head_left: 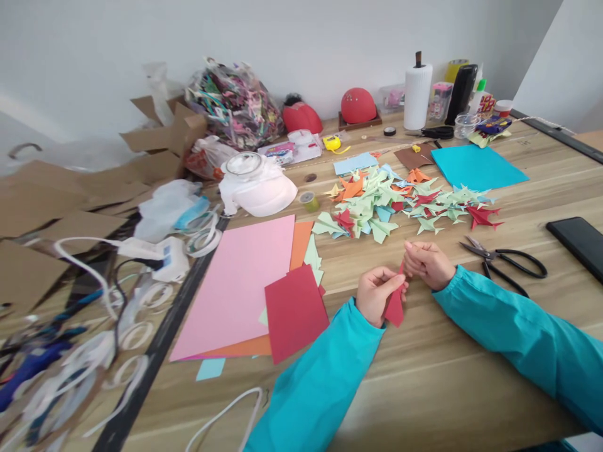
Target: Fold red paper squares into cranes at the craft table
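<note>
Between my two hands is a piece of folded red paper point(394, 309), its wide end pointing down toward me. My left hand point(379, 294) is closed on its middle, thumb on top. At the narrow upper end, my right hand point(429, 262) pinches the paper, and its fingertips hide that tip. Just beyond my hands lies a heap of folded paper figures point(372, 201), mostly pale green with some red, orange and blue. A pair of black-handled scissors point(502, 256) lies to the right of my right hand, blades apart. Flat red paper point(296, 314) rests left of my left hand.
Pink sheets point(235, 282) lie over orange ones at left. Blue paper point(478, 166) is at the back right, and a black phone point(581, 245) at the right edge. A power strip point(164, 254), cables and cardboard point(61, 194) crowd the far left. Bottles stand along the wall.
</note>
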Available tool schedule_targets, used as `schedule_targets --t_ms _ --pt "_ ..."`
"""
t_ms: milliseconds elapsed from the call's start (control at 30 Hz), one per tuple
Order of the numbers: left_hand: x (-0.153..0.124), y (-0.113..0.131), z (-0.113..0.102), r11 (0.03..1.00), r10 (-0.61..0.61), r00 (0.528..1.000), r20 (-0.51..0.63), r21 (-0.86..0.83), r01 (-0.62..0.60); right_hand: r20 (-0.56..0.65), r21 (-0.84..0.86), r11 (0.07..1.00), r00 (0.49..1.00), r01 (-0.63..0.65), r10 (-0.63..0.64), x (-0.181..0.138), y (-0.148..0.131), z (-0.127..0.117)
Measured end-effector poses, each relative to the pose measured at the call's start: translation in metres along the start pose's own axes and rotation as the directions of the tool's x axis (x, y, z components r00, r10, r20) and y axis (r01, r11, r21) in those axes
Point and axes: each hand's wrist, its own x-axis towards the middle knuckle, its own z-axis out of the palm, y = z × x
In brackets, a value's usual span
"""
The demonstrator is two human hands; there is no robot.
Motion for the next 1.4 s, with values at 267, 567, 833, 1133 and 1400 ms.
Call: schedule_targets --t_ms 267,567,833,1133,1400 --pt "0.003 -0.002 0.004 0.990 0.081 0.996 -0.043 -0.113 -0.085 0.004 -0.032 0.999 0.999 0.039 -0.039 0.001 0.004 -0.002" --pt "0.013 -0.005 -0.007 0.962 0.270 0.944 -0.189 0.016 -0.272 0.055 -0.250 0.965 0.997 0.075 -0.063 -0.002 0.008 -0.005" --pt "0.013 -0.004 -0.008 0.959 0.280 0.949 -0.143 0.003 -0.282 0.115 -0.258 0.965 0.993 0.058 -0.029 -0.006 0.003 0.000" --pt "0.012 -0.002 -0.006 0.962 0.271 0.954 -0.130 0.056 -0.266 0.204 -0.388 0.902 0.972 0.191 -0.118 -0.012 0.005 0.005" --pt "0.016 -0.004 -0.009 0.955 0.295 0.943 -0.156 0.016 -0.296 0.257 -0.516 0.801 0.947 0.304 -0.195 -0.010 0.008 0.001"
